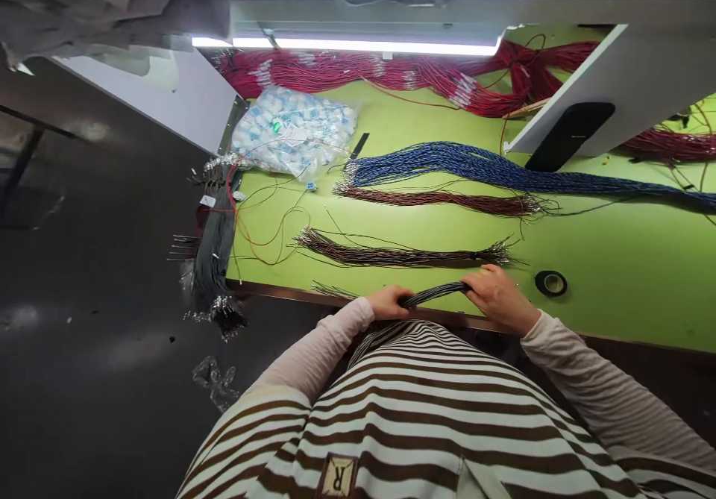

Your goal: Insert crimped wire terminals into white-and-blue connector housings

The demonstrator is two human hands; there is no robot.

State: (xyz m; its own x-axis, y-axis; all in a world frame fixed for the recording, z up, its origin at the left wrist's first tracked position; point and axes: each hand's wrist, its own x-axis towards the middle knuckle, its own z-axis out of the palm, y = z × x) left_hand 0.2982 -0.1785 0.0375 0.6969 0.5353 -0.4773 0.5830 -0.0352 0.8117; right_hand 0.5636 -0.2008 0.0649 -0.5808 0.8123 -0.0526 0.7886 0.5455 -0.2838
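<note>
A bundle of dark grey wires [436, 292] stretches between my two hands at the table's front edge. My left hand [388, 302] is closed around its left part, and loose wire ends poke out further left. My right hand [495, 296] grips the bundle's right part, with the fingers wrapped round it. Just beyond my hands lies a bundle of brown wires [391, 253] with bare metal ends, bound near its right end. To the right of my right hand a roll of black tape [551, 283] rests flat on the green table [626, 275].
Behind lie a blue wire bundle [459, 162] and a second brown bundle [441, 199]. A clear bag of white and blue connectors [294, 130] sits back left. Grey wires [215, 260] hang over the left edge. Red wires [335, 74] line the back; a white divider [632, 81] stands right.
</note>
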